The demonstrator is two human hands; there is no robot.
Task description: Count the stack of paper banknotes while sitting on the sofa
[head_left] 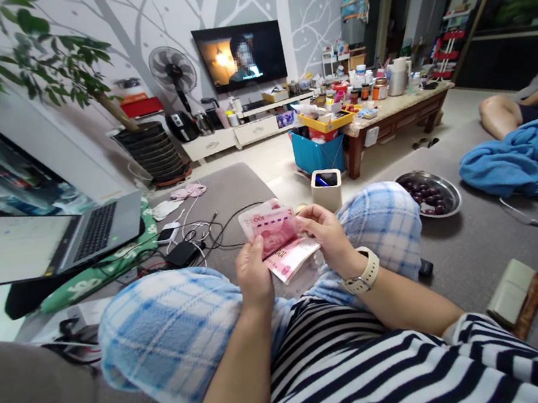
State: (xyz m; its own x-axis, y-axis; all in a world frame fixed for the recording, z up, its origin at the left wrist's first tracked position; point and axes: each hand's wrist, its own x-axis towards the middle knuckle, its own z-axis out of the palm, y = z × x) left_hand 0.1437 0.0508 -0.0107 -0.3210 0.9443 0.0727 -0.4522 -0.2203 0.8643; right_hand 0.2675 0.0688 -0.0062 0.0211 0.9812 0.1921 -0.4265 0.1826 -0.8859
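Observation:
A stack of pink 100 banknotes (278, 232) is held over my lap between both hands. My left hand (254, 271) is closed round the left edge of the notes, its thumb lying on top. At the upper right edge, the fingers of my right hand (325, 232) pinch a note; a pale watch (366, 270) sits on that wrist. The notes are fanned, with some sloping up and away and others hanging lower toward me. Blue and white plaid trousers (175, 316) cover my crossed legs beneath.
On the sofa to the left lie an open laptop (96, 230) and tangled cables (203, 235). A beige box (326, 189) stands just ahead. To the right are a metal bowl of dark fruit (453, 201), a blue cloth (516, 161), a pale wallet (511, 292) and another person's leg (501, 116).

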